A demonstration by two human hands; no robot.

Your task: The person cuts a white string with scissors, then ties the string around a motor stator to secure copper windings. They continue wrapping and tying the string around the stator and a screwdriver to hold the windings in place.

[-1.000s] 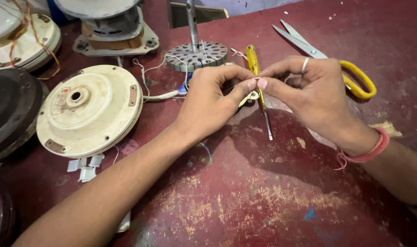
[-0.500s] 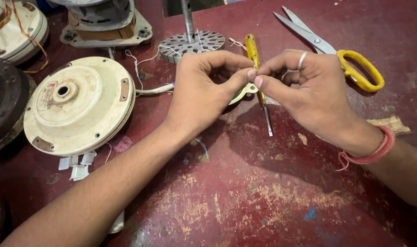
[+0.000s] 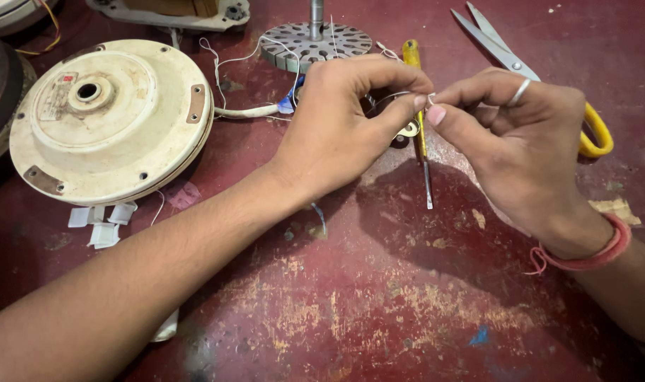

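My left hand [image 3: 343,127] and my right hand [image 3: 520,148] meet fingertip to fingertip above the red table. Both pinch a thin white wire [image 3: 396,95] between thumb and forefinger. The wire runs back toward a white cable [image 3: 244,112] coming out of the cream round motor housing [image 3: 110,117] on the left. Under my fingers lies a yellow-handled screwdriver [image 3: 420,138], its tip pointing toward me. A small metal part below my left fingers is mostly hidden. My right hand wears a ring and a red wristband.
A grey slotted metal rotor with a shaft [image 3: 315,39] stands behind my hands. Yellow-handled scissors [image 3: 534,78] lie at the right rear. Other motor parts [image 3: 174,10] sit along the back left edge. White tape scraps [image 3: 99,223] lie near the housing. The red tabletop [image 3: 379,304] is worn.
My view has shifted, so everything sits higher and further left in frame. My hands stay together on the wire, fingertips pinching a little more tightly.
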